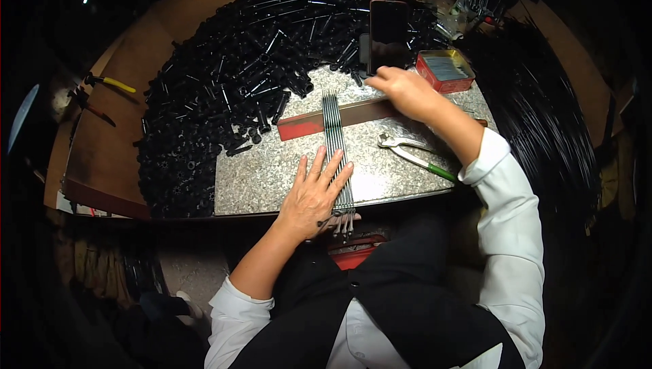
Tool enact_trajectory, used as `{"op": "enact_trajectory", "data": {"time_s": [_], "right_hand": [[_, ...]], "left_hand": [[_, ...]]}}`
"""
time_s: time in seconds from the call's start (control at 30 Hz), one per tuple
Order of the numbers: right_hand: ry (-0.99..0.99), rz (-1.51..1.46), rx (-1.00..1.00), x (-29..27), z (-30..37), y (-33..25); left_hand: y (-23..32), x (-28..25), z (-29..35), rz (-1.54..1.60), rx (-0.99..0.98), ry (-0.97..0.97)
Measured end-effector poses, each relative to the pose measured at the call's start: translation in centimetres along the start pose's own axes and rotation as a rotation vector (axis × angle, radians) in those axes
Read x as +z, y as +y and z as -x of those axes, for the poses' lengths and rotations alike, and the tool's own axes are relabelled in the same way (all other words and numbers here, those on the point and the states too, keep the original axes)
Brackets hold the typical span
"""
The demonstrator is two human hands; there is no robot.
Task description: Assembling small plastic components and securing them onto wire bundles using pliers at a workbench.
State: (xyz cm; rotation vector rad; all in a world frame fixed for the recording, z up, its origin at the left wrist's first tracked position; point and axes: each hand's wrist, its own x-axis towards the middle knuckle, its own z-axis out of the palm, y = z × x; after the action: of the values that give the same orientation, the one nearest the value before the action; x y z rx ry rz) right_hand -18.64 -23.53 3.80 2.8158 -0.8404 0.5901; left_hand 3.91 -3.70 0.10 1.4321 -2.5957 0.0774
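Note:
My left hand [311, 196] lies with its fingers stretched and spread over a row of thin metal rods [334, 124]. Its thumb shows to the right of the rods, by the table's front edge. The rods cross a long red and brown flat bar [299, 128], and their looped lower ends stick out past the edge. Farther back, my right hand [404, 90] is closed, fingertips pressed together in front of a dark phone [388, 33]. What those fingertips hold, if anything, is too small to tell. Beside the right forearm are end-cutting pincers [407, 148] with a green-tipped handle.
Many black tubular parts [238, 57] are heaped across the back and left. A red open tin [445, 74] of thin pieces stands at the right. Long black rods [536, 104] lie beyond it. Yellow-handled pliers [115, 84] rest at the far left. The speckled slab [251, 186] ends near my body.

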Motion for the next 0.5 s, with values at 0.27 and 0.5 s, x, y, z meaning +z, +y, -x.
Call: {"op": "enact_trajectory", "data": {"time_s": [0.27, 0.5], "right_hand": [[-0.002, 0.112, -0.057, 2.5, -1.4, -1.7], [-0.017, 0.097, -0.055, 2.8, -1.6, -1.9]], "left_hand": [[0.2, 0.1, -0.2, 0.053, 0.011, 0.03], [0.2, -0.4, -0.1, 0.084, 0.002, 0.023]]}}
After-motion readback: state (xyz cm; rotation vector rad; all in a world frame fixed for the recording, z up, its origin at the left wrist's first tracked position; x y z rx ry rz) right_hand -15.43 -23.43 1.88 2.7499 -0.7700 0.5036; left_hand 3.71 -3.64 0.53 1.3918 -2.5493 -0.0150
